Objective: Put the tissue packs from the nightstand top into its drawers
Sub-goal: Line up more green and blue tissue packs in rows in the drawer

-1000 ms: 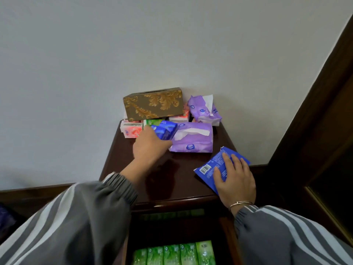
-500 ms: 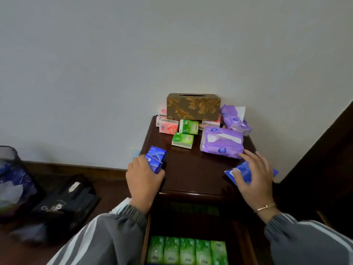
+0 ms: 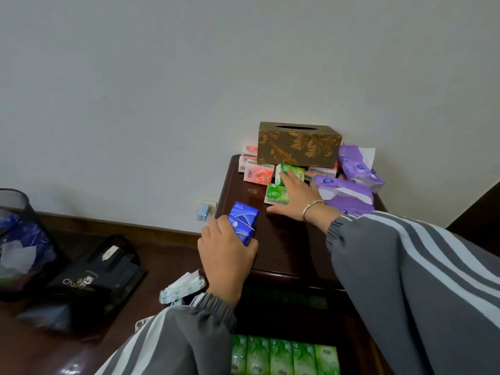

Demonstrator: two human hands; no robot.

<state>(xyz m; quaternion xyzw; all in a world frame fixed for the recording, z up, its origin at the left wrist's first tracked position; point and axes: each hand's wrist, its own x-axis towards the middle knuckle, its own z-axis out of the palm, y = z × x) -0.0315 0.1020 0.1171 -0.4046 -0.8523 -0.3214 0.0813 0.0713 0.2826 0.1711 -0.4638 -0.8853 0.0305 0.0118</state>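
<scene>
My left hand (image 3: 227,255) grips a small blue tissue pack (image 3: 242,220) at the front left corner of the dark nightstand (image 3: 284,247). My right hand (image 3: 296,197) reaches across the top with its fingers straight, lying over two green packs (image 3: 274,194) near the back. Pink packs (image 3: 258,173) lie to their left and two purple soft packs (image 3: 349,193) to their right. Below, the open drawer (image 3: 351,334) holds a row of green packs (image 3: 284,358). My right sleeve hides the top's right front.
A gold patterned tissue box (image 3: 297,144) stands on packs against the wall. On the floor to the left are a waste bin (image 3: 13,234), a black bag (image 3: 92,280) and a white pack (image 3: 181,286). A charger sits in the wall socket (image 3: 204,211).
My right hand left the flat blue pack at the front right and reached across to the green packs. My left hand stays at the left front corner, holding the small blue pack.
</scene>
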